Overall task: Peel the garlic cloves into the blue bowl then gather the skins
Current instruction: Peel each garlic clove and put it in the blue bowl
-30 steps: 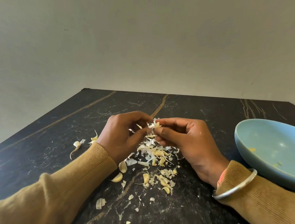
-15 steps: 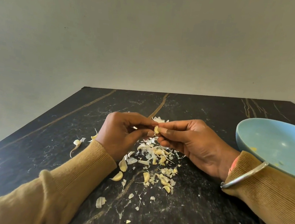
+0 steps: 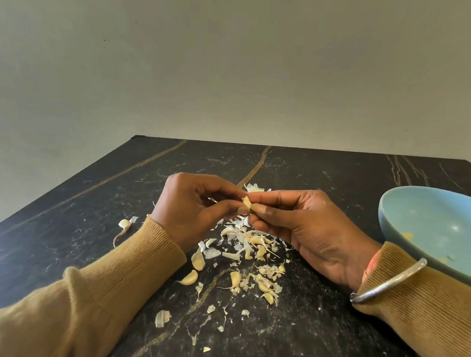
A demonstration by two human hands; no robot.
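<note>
A small pale garlic clove [image 3: 246, 201] is pinched between the fingertips of my left hand [image 3: 192, 208] and my right hand [image 3: 304, 226], a little above the table. Beneath the hands lies a heap of white skins and yellowish cloves [image 3: 249, 244]. More cloves [image 3: 190, 277] and skin scraps [image 3: 162, 317] are scattered nearer to me. The blue bowl [image 3: 389, 218] stands at the right, beside my right wrist, with a few yellow bits inside.
The dark marble table [image 3: 314, 339] has its far edge against a plain wall. One stray clove with a tail [image 3: 124, 224] lies left of my left sleeve. A metal bangle [image 3: 389, 280] circles my right wrist.
Both hands have risen slightly and my right wrist has shifted right toward the bowl. The white skin flap seen at the clove a second ago now lies on the table behind the hands.
</note>
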